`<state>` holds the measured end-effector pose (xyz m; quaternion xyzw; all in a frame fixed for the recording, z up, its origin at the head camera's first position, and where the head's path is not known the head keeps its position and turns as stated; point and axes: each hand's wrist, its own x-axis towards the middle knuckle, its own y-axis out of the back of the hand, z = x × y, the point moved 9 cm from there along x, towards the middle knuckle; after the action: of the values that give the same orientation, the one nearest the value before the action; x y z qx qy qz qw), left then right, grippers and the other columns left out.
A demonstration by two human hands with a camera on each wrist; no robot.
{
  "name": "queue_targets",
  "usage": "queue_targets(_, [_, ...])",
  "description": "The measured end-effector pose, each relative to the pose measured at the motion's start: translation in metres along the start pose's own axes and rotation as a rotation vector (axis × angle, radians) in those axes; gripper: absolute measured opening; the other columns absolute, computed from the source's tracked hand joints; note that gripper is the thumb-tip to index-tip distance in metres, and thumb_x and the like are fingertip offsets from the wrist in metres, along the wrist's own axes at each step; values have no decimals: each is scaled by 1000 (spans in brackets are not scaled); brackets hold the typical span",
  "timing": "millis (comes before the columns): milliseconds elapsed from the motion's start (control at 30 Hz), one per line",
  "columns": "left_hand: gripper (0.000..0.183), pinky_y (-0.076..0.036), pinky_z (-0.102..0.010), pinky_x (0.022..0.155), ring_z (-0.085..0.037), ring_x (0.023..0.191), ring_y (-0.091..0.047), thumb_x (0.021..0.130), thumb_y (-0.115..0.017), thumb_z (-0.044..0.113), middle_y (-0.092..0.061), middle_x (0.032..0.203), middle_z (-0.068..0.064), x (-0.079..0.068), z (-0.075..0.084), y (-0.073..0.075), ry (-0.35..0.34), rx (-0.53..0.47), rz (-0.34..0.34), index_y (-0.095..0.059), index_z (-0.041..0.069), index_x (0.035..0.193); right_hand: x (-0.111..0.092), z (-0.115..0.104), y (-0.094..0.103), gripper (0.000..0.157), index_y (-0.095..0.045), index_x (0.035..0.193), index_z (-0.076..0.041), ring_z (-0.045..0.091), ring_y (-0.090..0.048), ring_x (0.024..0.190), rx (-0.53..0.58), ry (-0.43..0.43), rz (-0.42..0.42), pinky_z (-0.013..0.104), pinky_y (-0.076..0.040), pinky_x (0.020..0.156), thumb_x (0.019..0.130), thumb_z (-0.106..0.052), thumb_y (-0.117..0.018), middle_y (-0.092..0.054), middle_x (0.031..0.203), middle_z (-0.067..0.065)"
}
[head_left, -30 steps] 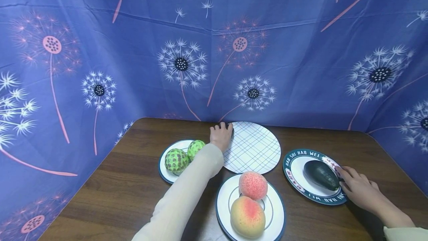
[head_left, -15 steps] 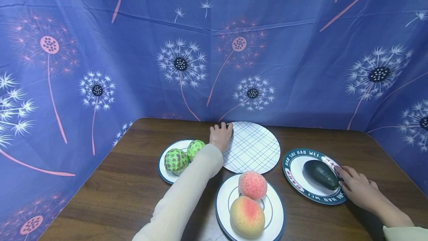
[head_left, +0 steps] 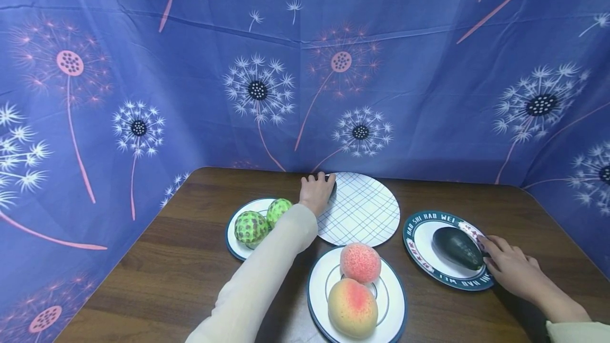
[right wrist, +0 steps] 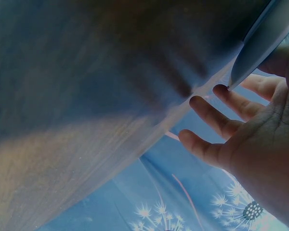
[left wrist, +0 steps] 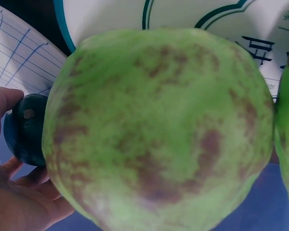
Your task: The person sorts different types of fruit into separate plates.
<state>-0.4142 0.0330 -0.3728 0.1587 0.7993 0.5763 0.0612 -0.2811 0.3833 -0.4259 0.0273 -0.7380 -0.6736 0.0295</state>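
In the head view my left hand [head_left: 315, 193] is at the left edge of the round white checked plate [head_left: 359, 210]. Its thumb and fingers curl round a dark green, rounded fruit like an avocado [left wrist: 25, 127], most of it hidden behind a green fruit in the left wrist view. At the right, my right hand [head_left: 517, 269] pinches the rim of a green-bordered plate [head_left: 426, 269]; the other fingers spread apart beside the rim in the right wrist view. A larger dark green avocado-like fruit [head_left: 457, 247] lies on that plate.
Two green, brown-spotted fruits [head_left: 251, 228] sit on a blue-rimmed plate [head_left: 232, 240] under my left forearm. Nearer me, a peach [head_left: 352, 308] and a pinkish-red round fruit [head_left: 360, 263] share another plate [head_left: 316, 285]. Behind the wooden table [head_left: 157, 258] hangs a blue dandelion-print cloth [head_left: 200, 83].
My left hand has shifted very slightly to the right with the dark fruit, a bit more of which shows beside the fingers. My right hand and the plates look still.
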Motion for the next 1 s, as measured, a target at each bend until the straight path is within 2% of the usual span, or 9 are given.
queue_targets(133, [73, -44, -45, 91, -29, 108, -53, 81, -63, 45, -48, 128, -9, 0, 3, 4, -17, -5, 8, -26, 22, 140, 0, 1, 0, 52, -33, 132, 4, 58, -35, 104, 10, 4, 5, 75, -26, 78, 87, -13, -52, -33, 125, 32])
queue_targets(600, [78, -42, -47, 93, -28, 108, -56, 73, -68, 53, -50, 126, -5, -8, 24, 19, -72, -27, 74, -31, 24, 135, 1, 1, 0, 50, -35, 130, 6, 57, -37, 103, -7, 12, 2, 74, -28, 77, 87, -14, -51, -34, 124, 32])
queue_targets(767, [75, -43, -46, 92, -26, 106, -57, 73, -67, 53, -50, 126, -4, -11, 35, 27, -94, -24, 111, -32, 25, 133, 0, 0, 0, 50, -35, 130, 6, 57, -37, 103, -6, 15, 6, 74, -28, 78, 87, -14, -52, -33, 124, 32])
queue_targets(1000, [74, -43, -45, 92, -25, 106, -56, 74, -66, 51, -51, 125, -3, -14, 53, 37, -143, -42, 128, -31, 25, 134, 0, 0, 0, 49, -34, 130, 5, 57, -37, 103, -4, 18, 10, 74, -28, 77, 87, -14, -51, -33, 125, 31])
